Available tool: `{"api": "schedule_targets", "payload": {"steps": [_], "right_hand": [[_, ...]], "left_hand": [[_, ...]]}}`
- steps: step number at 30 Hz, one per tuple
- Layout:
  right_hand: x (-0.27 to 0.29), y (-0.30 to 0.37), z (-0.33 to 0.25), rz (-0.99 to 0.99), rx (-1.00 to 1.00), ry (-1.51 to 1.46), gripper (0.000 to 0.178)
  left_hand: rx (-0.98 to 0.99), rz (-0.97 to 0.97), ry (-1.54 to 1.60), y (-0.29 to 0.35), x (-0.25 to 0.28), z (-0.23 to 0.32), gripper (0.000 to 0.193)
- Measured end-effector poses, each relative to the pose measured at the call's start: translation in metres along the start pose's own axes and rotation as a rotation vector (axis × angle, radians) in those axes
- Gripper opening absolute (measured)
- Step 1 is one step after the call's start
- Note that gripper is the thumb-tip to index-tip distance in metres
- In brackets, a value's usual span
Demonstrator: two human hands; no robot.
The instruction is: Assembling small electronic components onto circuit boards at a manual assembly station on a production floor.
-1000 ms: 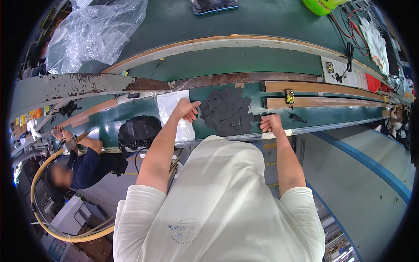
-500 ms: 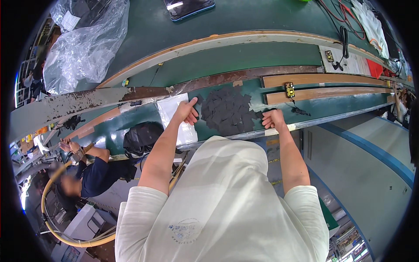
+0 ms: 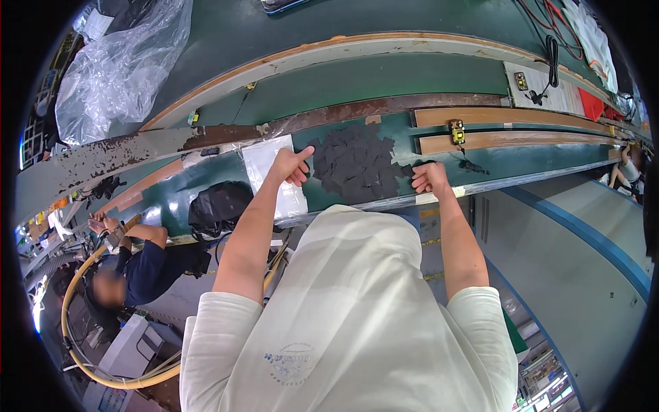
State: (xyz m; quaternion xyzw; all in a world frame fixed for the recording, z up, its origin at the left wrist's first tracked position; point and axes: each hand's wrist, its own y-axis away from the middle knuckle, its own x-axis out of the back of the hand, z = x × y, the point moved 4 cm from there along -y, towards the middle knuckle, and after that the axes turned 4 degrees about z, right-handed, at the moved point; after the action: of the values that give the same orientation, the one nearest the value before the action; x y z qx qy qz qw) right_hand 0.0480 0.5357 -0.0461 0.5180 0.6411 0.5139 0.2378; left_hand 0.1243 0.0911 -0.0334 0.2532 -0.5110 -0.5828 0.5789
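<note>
A loose heap of small flat black pieces [image 3: 355, 165] lies on the green worktop [image 3: 453, 161] in front of me. At the heap's left edge is my left hand [image 3: 291, 167], its thumb stretched out from the loosely curled fingers, with nothing visible in it. Beneath that hand lies a white sheet [image 3: 263, 159]. On the other side, my right hand [image 3: 429, 178] has its fingers bent together, their tips against a small black piece [image 3: 406, 170] at the heap's right edge. Whether the fingertips grip that piece firmly is hard to make out.
Two long brown strips [image 3: 549, 140], with a small yellow-and-black device [image 3: 457, 132] on them, lie to the right. A black bag [image 3: 218, 210] rests left of the sheet. A painted metal bar [image 3: 117, 159] crosses behind. Another person [image 3: 147, 271] works at far left.
The view has tilted slightly, shifting the far bench upward. My left thumb has spread away from its fingers at the heap's edge. My right hand stays beside the same black piece.
</note>
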Motion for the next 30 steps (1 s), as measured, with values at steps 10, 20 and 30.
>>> {"api": "schedule_targets", "payload": {"steps": [10,20,30], "right_hand": [[0.0004,-0.0016,0.0016,-0.004,-0.017,-0.009,0.027],[0.0,-0.0032,0.0002,-0.002,-0.021,-0.02,0.025],[-0.0003,0.0027,-0.0011,-0.002,-0.01,-0.009,0.025]], "left_hand": [[0.017,-0.002,0.02,-0.0048,-0.0012,-0.0037,0.081],[0.0,0.023,0.026,0.0003,0.0002,0.0016,0.078],[-0.018,0.029,-0.001,0.0006,-0.0016,-0.0007,0.078]]}}
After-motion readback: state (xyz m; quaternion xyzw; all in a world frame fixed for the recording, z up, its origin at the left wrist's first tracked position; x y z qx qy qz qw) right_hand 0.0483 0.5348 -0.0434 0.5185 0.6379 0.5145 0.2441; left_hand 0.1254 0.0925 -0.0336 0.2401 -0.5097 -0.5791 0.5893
